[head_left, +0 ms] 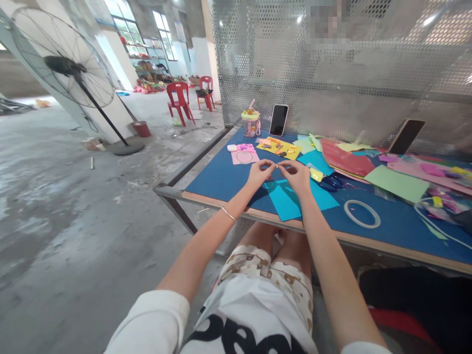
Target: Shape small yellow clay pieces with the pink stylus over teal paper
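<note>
My left hand (pixel 261 173) and my right hand (pixel 296 174) meet at their fingertips above the blue table (pixel 217 177). Between them is a tiny yellow piece (pixel 277 166), pinched from both sides; its shape is too small to tell. A bright blue sheet (pixel 283 201) lies beneath my hands near the table's front edge. Just right of my right hand are dark-handled scissors (pixel 330 182). Beyond my hands, a yellow sheet (pixel 285 148) carries small orange and brown pieces, and a pink sheet (pixel 239 157) bears a ring and small pink pieces.
A clear cup (pixel 251 125) and a phone (pixel 279 120) stand at the back. Rightward lie a white ring (pixel 362 214), a green sheet (pixel 397 183), a red sheet (pixel 346 160) and another phone (pixel 406 136). A perforated metal screen (pixel 265 69) rises behind the table.
</note>
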Motion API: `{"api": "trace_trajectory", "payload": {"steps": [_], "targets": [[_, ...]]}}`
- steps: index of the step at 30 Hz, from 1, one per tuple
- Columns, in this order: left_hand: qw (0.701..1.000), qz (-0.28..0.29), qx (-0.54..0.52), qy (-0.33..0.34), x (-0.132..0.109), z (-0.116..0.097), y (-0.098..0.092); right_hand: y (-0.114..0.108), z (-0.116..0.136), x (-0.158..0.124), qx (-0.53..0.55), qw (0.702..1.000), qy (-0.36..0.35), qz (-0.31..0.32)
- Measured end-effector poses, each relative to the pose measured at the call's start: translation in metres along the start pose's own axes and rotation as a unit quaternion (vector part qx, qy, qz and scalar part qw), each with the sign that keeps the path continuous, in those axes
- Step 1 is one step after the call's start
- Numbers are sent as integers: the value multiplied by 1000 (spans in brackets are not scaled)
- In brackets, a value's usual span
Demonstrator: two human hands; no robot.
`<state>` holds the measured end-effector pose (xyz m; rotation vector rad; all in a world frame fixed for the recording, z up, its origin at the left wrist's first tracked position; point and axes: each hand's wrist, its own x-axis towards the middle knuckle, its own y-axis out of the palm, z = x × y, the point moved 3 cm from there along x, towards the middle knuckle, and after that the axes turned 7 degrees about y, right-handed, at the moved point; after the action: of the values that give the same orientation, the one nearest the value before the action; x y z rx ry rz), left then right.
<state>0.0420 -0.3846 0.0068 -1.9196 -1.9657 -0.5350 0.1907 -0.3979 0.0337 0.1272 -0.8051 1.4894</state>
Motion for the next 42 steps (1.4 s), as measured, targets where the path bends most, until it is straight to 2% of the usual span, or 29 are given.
{"api": "trace_trajectory", "payload": {"steps": [9, 16, 26, 30, 35, 42], "targets": [[1000, 4, 4, -9, 0, 0, 0, 3, -8, 2, -15, 1000, -25, -10], [1000, 8, 6, -7, 0, 1, 0, 3, -6, 2, -35, 999, -14, -3], [1000, 0, 9, 0, 0, 0, 0, 4, -5, 1, -33, 998, -39, -19], [1000, -2, 10, 4, 0, 0, -1, 4, -9, 2, -14, 999, 2, -34], [1000, 3, 12, 8, -1, -2, 0, 3, -9, 1, 20, 998, 63, 0], [1000, 7, 10, 4, -1, -3, 0, 2, -6, 1, 37, 996, 77, 9]]}}
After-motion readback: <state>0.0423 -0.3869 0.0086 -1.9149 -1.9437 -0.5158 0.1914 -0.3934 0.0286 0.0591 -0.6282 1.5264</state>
